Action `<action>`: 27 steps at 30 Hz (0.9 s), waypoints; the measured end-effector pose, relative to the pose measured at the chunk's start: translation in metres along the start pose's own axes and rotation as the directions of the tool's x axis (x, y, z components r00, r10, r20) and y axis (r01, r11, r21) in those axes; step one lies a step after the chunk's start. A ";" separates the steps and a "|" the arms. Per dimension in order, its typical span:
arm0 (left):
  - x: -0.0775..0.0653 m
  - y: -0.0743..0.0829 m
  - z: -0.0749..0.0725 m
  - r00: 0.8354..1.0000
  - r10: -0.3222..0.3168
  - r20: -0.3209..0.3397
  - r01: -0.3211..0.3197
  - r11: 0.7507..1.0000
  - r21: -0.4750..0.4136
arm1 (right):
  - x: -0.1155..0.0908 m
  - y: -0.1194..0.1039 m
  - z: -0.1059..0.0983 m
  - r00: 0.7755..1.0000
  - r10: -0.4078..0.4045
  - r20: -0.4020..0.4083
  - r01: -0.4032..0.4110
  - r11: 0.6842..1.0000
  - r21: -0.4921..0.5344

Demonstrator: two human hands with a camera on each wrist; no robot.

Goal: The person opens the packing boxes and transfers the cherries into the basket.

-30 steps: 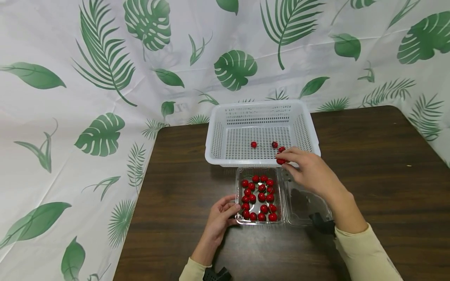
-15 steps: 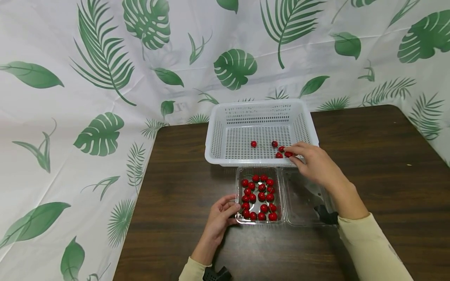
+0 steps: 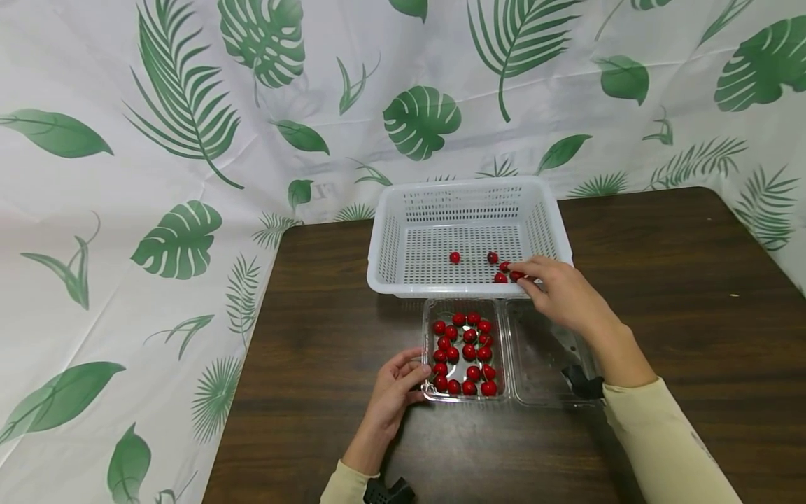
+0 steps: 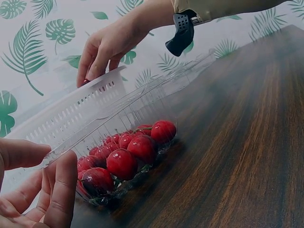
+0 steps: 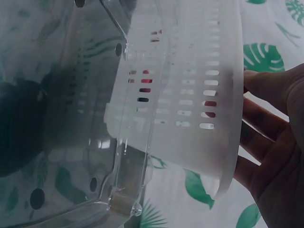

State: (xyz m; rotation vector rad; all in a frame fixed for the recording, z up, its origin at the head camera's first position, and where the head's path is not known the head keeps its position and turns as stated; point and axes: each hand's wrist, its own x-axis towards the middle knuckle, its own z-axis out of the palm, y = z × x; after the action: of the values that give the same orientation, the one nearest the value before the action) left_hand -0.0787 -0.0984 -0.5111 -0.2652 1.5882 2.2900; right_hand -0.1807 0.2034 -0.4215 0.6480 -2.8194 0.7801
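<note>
A clear plastic clamshell box [image 3: 464, 400] with several red cherries [image 3: 469, 352] in it lies on the table. My left hand [image 3: 394, 392] pinches its left rim between thumb and fingers, seen close in the left wrist view. Over the front right of the white basket [image 3: 409, 288], my right hand [image 3: 560, 290] pinches a cherry [image 3: 515, 276] with thumb and fingertips. Several other cherries lie on the basket floor, among them one alone [image 3: 455, 257] near the middle. In the right wrist view the basket wall [image 5: 190, 152] hides my fingertips.
The box's clear lid [image 3: 541, 357] lies folded out to the right, under my right forearm. Just behind the box stands the perforated basket. A leaf-print cloth [image 3: 340, 161] hangs behind and left of the dark wooden table [image 3: 315, 336].
My right hand has moved slightly right. A second ago it was over a cherry at the basket's front; that cherry now lies uncovered and the fingers are on another. The left hand stays put.
</note>
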 end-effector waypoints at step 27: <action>-0.001 0.002 0.001 1.000 -0.007 -0.007 0.007 1.000 0.015 | -0.018 -0.057 0.031 0.926 -0.377 -0.030 0.374 0.925 -0.057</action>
State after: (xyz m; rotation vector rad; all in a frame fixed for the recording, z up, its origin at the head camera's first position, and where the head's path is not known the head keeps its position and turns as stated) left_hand -0.0787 -0.0978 -0.5090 -0.2740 1.6053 2.2733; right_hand -0.1404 0.1501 -0.4268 1.1068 -2.5480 0.6381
